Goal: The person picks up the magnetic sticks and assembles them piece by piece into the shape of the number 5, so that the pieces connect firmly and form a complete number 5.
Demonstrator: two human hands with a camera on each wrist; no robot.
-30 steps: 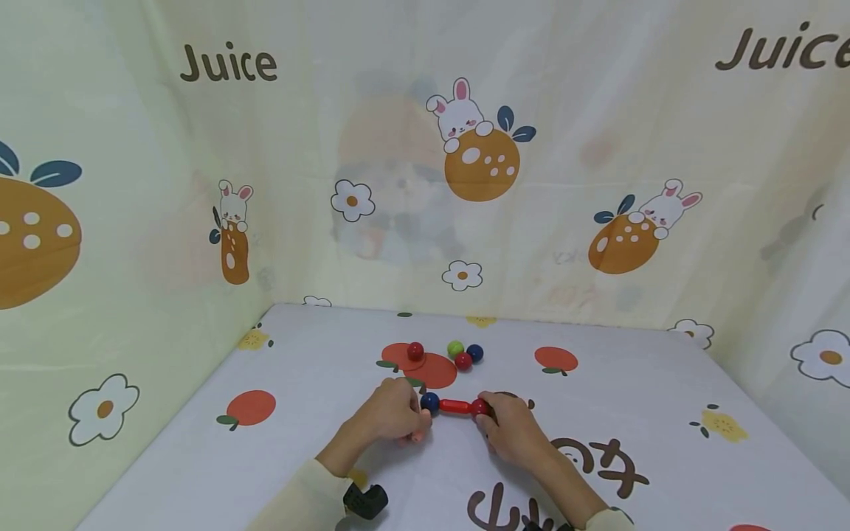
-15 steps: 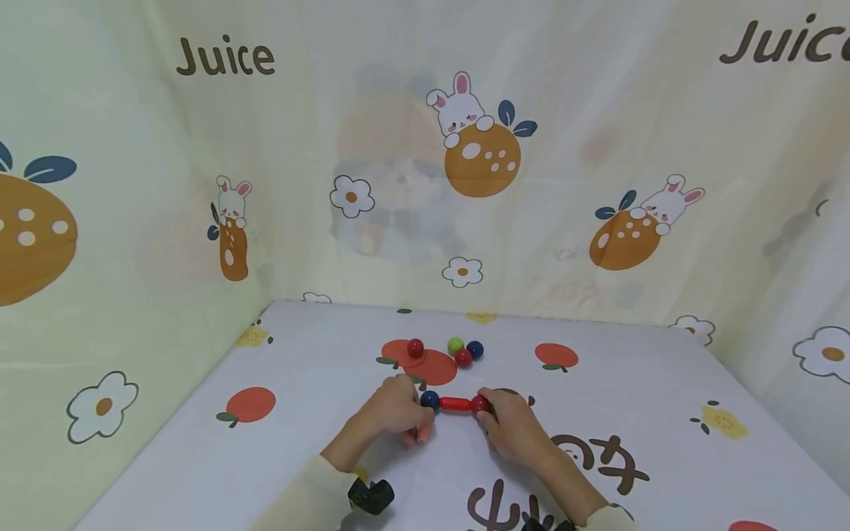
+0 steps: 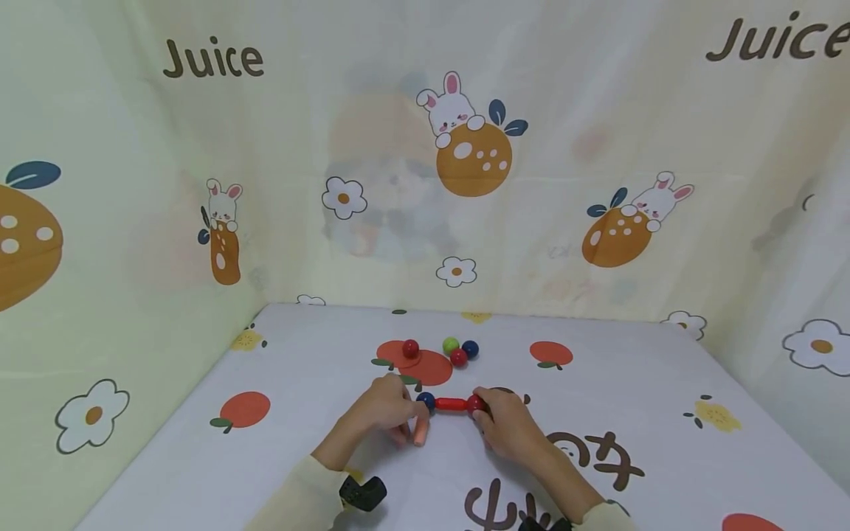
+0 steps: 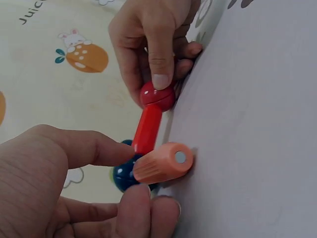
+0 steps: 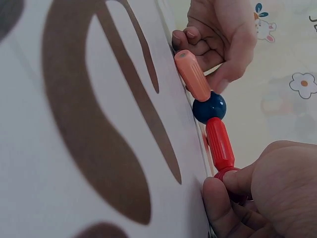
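Left wrist: parted left fingers adjoin a ribbed peach rod; right fingers pinch a red ball.

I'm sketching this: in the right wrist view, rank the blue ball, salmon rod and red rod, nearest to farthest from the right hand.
1. Red rod: by the right hand.
2. Blue ball: at the rod's far end.
3. Salmon rod: beyond, by the left hand.
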